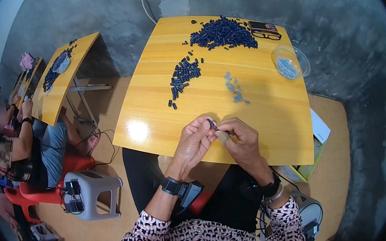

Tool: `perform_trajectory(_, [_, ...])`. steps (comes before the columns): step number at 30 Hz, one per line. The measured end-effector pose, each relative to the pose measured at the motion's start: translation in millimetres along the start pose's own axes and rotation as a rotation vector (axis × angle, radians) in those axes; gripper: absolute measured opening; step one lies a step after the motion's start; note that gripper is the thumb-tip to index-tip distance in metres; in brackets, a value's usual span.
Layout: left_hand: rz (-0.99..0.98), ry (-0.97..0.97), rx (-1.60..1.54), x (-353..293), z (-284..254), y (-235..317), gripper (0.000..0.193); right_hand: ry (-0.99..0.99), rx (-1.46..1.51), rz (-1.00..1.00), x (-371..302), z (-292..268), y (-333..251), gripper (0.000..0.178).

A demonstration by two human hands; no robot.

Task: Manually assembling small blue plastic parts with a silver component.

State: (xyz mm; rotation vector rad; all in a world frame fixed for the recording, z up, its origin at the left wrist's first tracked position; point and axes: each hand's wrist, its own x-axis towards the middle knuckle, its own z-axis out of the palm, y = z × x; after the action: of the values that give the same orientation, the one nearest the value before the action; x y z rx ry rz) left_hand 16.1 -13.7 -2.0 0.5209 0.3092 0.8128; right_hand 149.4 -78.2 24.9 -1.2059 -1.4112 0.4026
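My left hand [193, 142] and my right hand [240, 139] meet over the near edge of a yellow wooden table [268, 112]. Together they pinch one small dark tube-shaped part [212, 124] between the fingertips. Farther out on the table lies a curved scatter of the same dark parts [183, 76]. A bigger heap of them [222, 34] sits near the far edge. A few small light-coloured pieces [234, 87] lie right of centre. Each wrist carries a black band.
A clear bowl of light pieces [289, 64] stands at the table's right. A small dark device [262, 27] and glasses [266, 36] lie at the far right. Another person [14, 141] sits at a second yellow table [62, 83] to the left. A grey stool [91, 191] stands nearby.
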Motion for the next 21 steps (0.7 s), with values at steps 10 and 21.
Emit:
perform_trajectory(10, [0.017, 0.036, 0.068, 5, -3, 0, 0.013, -0.038, -0.113, -0.152, 3, -3, 6, 0.014])
perform_trajectory(21, [0.015, 0.009, 0.04, 7, -4, 2, 0.014, -0.019, -0.046, -0.169, 7, -1, 14, 0.014])
